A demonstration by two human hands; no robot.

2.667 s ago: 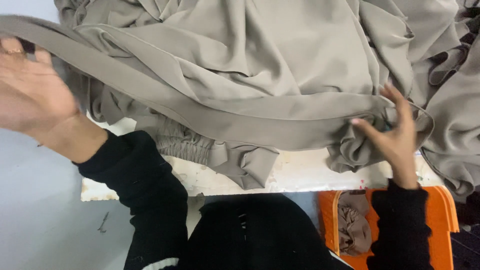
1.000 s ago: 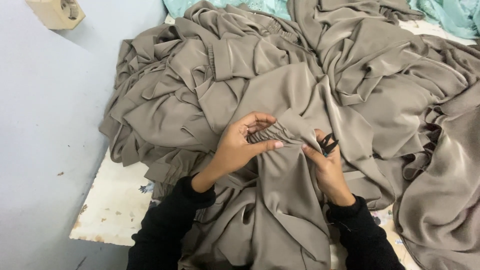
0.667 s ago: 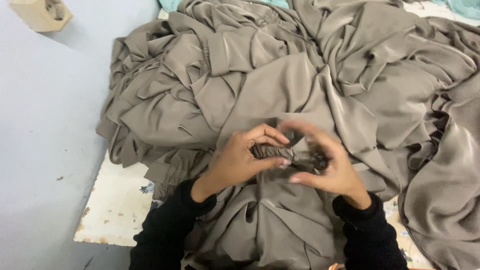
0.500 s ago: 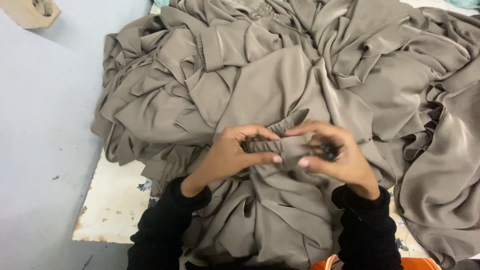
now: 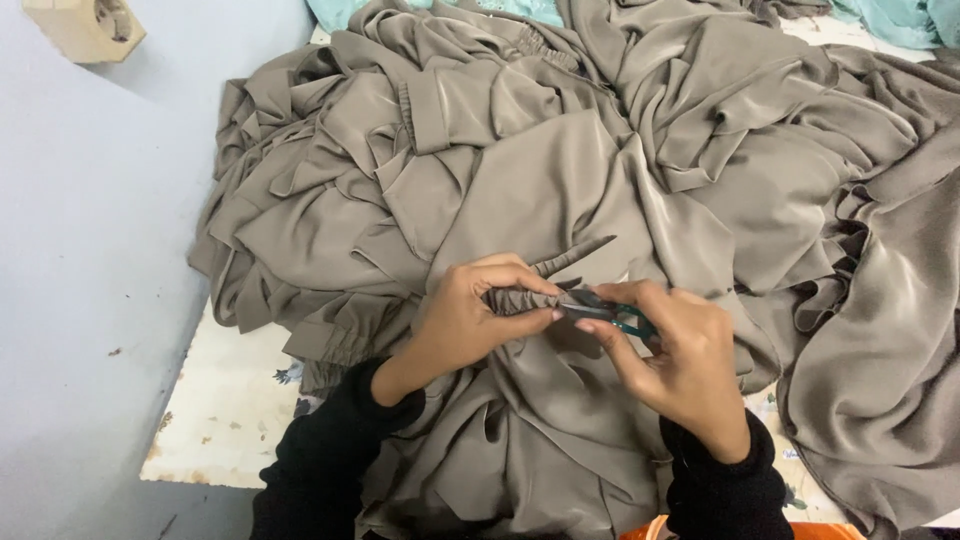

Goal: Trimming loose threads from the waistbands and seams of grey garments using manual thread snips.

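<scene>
A big heap of taupe fabric (image 5: 560,160) covers the table. My left hand (image 5: 470,320) pinches a gathered, elastic-like edge of the fabric (image 5: 515,298) between thumb and fingers. My right hand (image 5: 680,360) holds small green-handled thread snips (image 5: 610,312), whose metal tips touch the gathered edge right beside my left fingertips. A narrow fabric strip (image 5: 575,255) sticks up just behind the hands. Both arms wear black sleeves.
The worn white table top (image 5: 215,410) shows at the lower left, by a pale blue wall (image 5: 80,250) carrying a beige socket (image 5: 85,25). Teal cloth (image 5: 440,8) lies at the far edge. Something orange (image 5: 650,530) peeks out at the bottom.
Earlier my hands were spread wide apart along a fabric band. They have since come together over the gathered edge, and the snips' tips now meet the fabric by my left fingers.
</scene>
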